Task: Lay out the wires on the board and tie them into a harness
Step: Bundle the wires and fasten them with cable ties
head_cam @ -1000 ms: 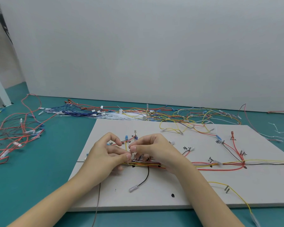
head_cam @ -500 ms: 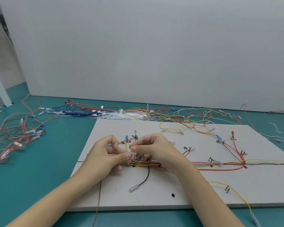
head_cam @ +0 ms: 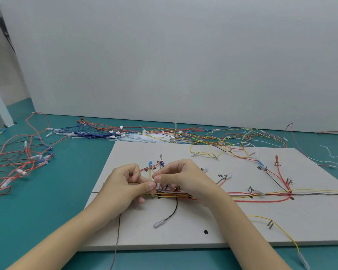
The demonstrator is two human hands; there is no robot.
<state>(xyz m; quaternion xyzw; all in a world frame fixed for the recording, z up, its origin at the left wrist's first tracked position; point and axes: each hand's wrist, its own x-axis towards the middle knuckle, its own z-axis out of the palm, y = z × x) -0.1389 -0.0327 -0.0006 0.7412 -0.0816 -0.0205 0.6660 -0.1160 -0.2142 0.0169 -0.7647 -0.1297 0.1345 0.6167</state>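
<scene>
From my seat I see the wires [head_cam: 242,195] laid across the white board [head_cam: 183,234] as a thin bundle of red, yellow, black and white strands. It runs left to right through the board's middle, with short branches peeling off toward black marks and small clear plugs. One black wire [head_cam: 173,211] curls down from the bundle toward me and ends in a clear plug; a yellow wire [head_cam: 281,228] trails off the near right edge.

My left hand [head_cam: 123,186] and right hand [head_cam: 185,178] meet over the left part of the bundle. The fingers of both are curled tight. The left thumb and forefinger pinch something small and pale at their tips, and the right thumb and forefinger close on the same spot, tip to tip. I cannot tell whether it is a tie or a wire end. The lower fingers of both hands rest on the bundle.

The bundle passes directly under both palms and comes out to the right of my right wrist. Loose wires [head_cam: 18,162] lie heaped on the green tabletop [head_cam: 47,211] to the left and behind the board.
</scene>
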